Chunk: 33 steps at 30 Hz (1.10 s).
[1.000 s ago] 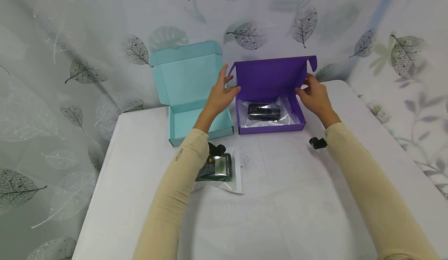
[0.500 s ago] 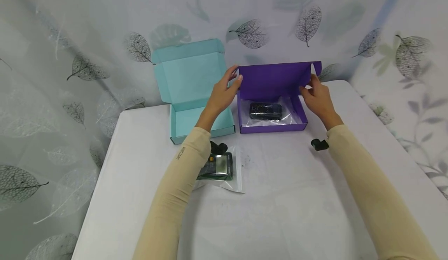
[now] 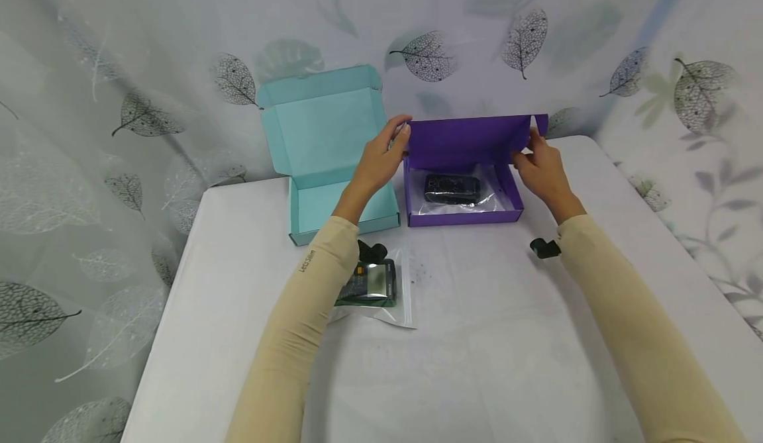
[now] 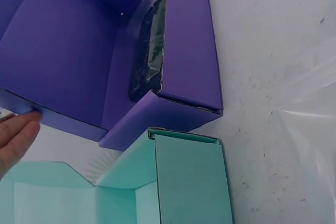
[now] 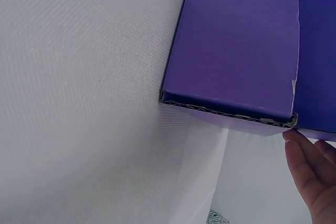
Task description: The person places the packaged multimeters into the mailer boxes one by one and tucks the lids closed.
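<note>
Table point(image 3: 477, 350), purple box point(image 3: 465, 218), sleeve point(image 3: 298, 330) partly hiding bag point(image 3: 404, 294)

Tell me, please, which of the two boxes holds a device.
The purple box on the right: a bagged black device lies in it, while none shows in the turquoise box.

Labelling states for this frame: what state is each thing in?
Purple box: lid raised, not shut
Teal box: open
Device in purple box: bagged, lying down
Device on table: bagged, partly behind left sleeve
Left hand: fingers touching lid's left flap
Right hand: at lid's right flap, grip unclear
</note>
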{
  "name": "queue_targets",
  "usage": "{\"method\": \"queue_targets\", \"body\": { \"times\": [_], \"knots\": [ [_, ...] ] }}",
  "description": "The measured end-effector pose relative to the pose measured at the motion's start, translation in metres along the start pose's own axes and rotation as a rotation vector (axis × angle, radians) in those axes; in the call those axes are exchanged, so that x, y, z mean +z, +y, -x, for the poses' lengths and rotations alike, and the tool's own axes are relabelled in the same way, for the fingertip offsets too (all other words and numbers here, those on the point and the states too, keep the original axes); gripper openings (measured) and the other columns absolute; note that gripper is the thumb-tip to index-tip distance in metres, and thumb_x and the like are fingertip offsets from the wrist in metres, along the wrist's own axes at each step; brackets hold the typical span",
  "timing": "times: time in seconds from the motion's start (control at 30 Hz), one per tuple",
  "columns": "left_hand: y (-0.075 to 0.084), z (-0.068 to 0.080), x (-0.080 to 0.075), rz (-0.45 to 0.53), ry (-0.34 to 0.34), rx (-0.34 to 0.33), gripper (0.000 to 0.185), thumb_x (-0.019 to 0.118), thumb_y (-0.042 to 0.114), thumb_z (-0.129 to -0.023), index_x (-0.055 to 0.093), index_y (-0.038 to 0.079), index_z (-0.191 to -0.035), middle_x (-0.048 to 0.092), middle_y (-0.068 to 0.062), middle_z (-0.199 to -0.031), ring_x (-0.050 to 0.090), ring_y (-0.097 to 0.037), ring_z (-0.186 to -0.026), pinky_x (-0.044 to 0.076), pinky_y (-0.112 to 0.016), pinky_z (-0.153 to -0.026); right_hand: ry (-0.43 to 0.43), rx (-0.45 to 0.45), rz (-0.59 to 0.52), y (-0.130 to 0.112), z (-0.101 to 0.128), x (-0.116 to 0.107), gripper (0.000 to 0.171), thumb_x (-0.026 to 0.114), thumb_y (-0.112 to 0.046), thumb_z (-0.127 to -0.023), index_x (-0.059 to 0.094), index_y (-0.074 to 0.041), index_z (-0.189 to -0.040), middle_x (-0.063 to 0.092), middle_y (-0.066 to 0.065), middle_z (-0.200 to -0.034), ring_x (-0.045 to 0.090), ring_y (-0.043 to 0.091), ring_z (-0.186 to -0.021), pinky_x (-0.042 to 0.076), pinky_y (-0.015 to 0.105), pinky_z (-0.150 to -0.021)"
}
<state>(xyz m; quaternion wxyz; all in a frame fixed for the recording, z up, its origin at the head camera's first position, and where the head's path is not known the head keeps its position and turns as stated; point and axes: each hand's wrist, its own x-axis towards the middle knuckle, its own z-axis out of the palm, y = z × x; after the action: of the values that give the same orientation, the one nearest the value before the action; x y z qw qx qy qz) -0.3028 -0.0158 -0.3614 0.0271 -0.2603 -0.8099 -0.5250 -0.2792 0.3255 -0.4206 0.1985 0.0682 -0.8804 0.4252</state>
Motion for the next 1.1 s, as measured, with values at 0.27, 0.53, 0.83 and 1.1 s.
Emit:
{"method": "queue_targets", "body": {
  "times": [0.27, 0.53, 0.83, 1.1],
  "knots": [
    [0.000, 0.003, -0.002, -0.042, -0.008, 0.017, 0.046, 0.037, 0.040, -0.115, 0.049, 0.014, -0.151, 0.062, -0.011, -0.137, 0.067, -0.025, -0.111, 0.053, -0.028, -0.091, -0.005, 0.008, 0.012, 0.001, 0.003, 0.000, 0.027, 0.051, -0.008, -0.101, 0.053, 0.002, -0.126, 0.068, 0.025, -0.125, 0.054, -0.018, -0.078, 0.045, 0.012, -0.072],
    [0.000, 0.004, -0.003, -0.120, -0.008, 0.016, 0.048, 0.035, 0.042, -0.115, 0.050, 0.014, -0.150, 0.064, -0.010, -0.133, 0.067, -0.023, -0.110, 0.053, -0.033, -0.092, -0.005, -0.008, 0.029, 0.003, 0.006, -0.001, 0.027, 0.052, -0.005, -0.100, 0.054, 0.001, -0.126, 0.070, 0.027, -0.113, 0.053, -0.020, -0.076, 0.044, 0.011, -0.072],
    [0.000, 0.006, -0.004, -0.144, -0.015, 0.019, 0.049, 0.034, 0.043, -0.114, 0.051, 0.014, -0.151, 0.065, -0.010, -0.126, 0.069, -0.023, -0.109, 0.053, -0.036, -0.093, 0.046, -0.039, -0.038, 0.009, 0.012, -0.008, 0.045, 0.047, 0.007, -0.096, 0.057, -0.002, -0.139, 0.069, 0.028, -0.121, 0.059, -0.014, -0.082, 0.048, 0.010, -0.072],
    [0.002, 0.006, -0.006, -0.159, -0.012, 0.027, 0.047, 0.036, 0.042, -0.115, 0.056, 0.014, -0.147, 0.066, -0.010, -0.124, 0.069, -0.023, -0.107, 0.053, -0.036, -0.092, 0.286, 0.037, -0.200, -0.017, 0.015, -0.026, 0.045, 0.036, 0.006, -0.099, 0.066, 0.001, -0.132, 0.072, 0.016, -0.118, 0.071, 0.005, -0.091, 0.057, 0.021, -0.079]
  ]
}}
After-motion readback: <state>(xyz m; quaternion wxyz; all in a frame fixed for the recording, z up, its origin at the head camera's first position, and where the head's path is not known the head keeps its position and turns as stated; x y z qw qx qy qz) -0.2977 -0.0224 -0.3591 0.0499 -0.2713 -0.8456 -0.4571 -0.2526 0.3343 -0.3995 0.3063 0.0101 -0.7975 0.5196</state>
